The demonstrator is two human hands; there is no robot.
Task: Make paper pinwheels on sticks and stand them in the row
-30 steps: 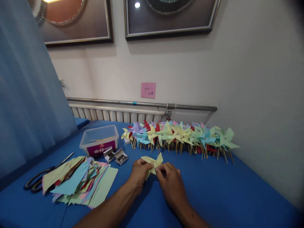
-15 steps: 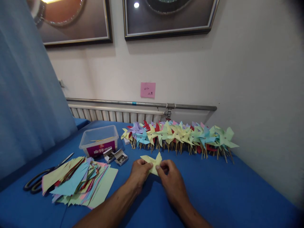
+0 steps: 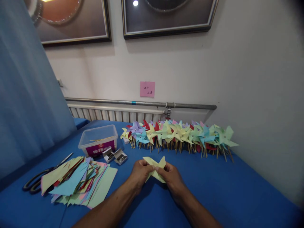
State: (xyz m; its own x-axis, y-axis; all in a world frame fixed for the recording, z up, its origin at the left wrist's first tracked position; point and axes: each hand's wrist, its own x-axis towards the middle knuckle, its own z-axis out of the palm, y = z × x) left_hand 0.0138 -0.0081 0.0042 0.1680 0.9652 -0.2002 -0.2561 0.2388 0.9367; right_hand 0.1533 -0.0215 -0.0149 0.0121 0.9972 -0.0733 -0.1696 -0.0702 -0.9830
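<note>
Both hands hold a yellow paper pinwheel point(image 3: 155, 166) just above the blue table point(image 3: 225, 193). My left hand point(image 3: 140, 172) pinches its left side with fingers curled. On the right side my right hand point(image 3: 172, 177) grips the paper, fingertips meeting near its centre. The folded points stick up between the two hands. No stick is visible on this pinwheel.
A long row of finished pinwheels on sticks point(image 3: 180, 136) lies along the wall. A stack of coloured paper squares point(image 3: 76, 183) and black scissors point(image 3: 39, 182) lie at the left. A clear plastic tub point(image 3: 98, 139) and two small open boxes of pins point(image 3: 116, 155) stand behind them.
The pinwheel has turned and dropped slightly between my hands. My right hand slid lower and closer to the left hand.
</note>
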